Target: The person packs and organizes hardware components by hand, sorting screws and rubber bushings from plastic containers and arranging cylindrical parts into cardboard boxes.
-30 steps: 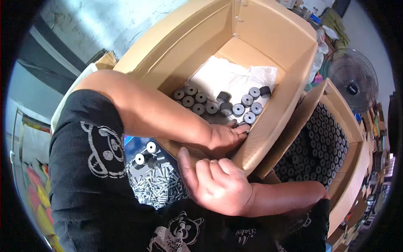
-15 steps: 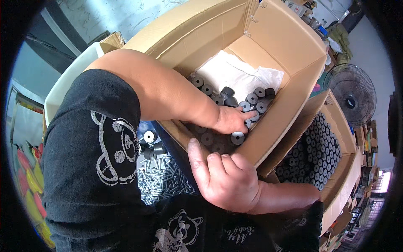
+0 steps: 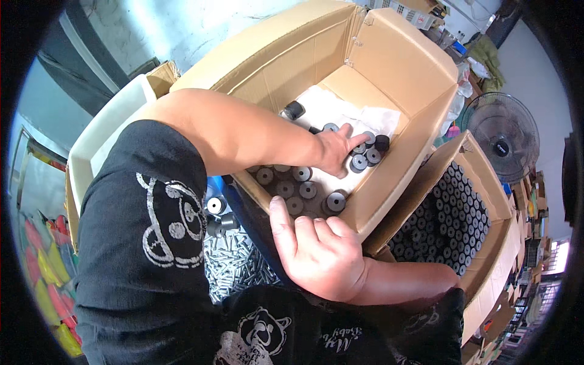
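Note:
My left hand (image 3: 334,152) reaches down into the large cardboard box (image 3: 389,198), fingers spread among short black rubber cylinders with a centre hole. Just past its fingertips a cluster of these rubber cylinders (image 3: 359,162) lies on a white sheet (image 3: 389,118). More cylinders (image 3: 307,190) rest on the near side of the box floor, partly in shadow. My right hand (image 3: 322,249) is at the near wall of the same box, its fingers bent over the edge and its thumb stretched along it. My left forearm hides part of the box's inside.
A smaller cardboard box (image 3: 486,201) at the right holds rows of black cylinders standing close together. Loose metal bolts (image 3: 234,261) lie below the big box with a few cylinders (image 3: 216,205). A white tub (image 3: 91,152) stands left, and a fan (image 3: 502,146) at far right.
My left hand has moved farther into the box, its fingers spreading. Cylinders around it have shifted, and more of the white sheet shows beneath. My right hand stays at the box edge.

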`<state>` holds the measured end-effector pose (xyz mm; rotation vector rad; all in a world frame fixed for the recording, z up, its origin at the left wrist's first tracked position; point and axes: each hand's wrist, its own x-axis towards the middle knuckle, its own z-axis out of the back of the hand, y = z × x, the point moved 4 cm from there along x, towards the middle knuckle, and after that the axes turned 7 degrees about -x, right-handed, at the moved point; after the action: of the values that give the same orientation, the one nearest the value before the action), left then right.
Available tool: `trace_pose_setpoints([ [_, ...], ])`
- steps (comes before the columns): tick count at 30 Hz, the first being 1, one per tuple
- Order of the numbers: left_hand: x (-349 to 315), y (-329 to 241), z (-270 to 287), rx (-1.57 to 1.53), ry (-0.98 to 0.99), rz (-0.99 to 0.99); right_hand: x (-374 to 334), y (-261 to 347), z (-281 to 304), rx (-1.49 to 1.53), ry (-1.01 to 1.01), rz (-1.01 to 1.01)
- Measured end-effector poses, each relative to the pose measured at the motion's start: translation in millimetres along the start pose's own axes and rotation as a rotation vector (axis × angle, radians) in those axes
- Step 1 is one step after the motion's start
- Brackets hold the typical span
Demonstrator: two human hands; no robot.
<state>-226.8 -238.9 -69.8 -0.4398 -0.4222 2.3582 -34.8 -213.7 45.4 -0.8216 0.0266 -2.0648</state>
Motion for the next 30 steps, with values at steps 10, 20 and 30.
trace_pose_setpoints([
  [10, 28.3, -13.5, -44.6, 0.202, -0.085, 0.223, -7.5, -5.9, -2.9, 0.047, -0.028, -0.056],
  [20, 25.9, 16.9, -52.3, 0.382, -0.368, -0.382, -8.4, 0.3, -5.9, 0.061, -0.014, -0.069],
  [30, 30.0, 11.9, -35.0, -0.027, -0.335, -0.353, -4.4, 13.5, -2.4, 0.056, 0.011, -0.012],
])
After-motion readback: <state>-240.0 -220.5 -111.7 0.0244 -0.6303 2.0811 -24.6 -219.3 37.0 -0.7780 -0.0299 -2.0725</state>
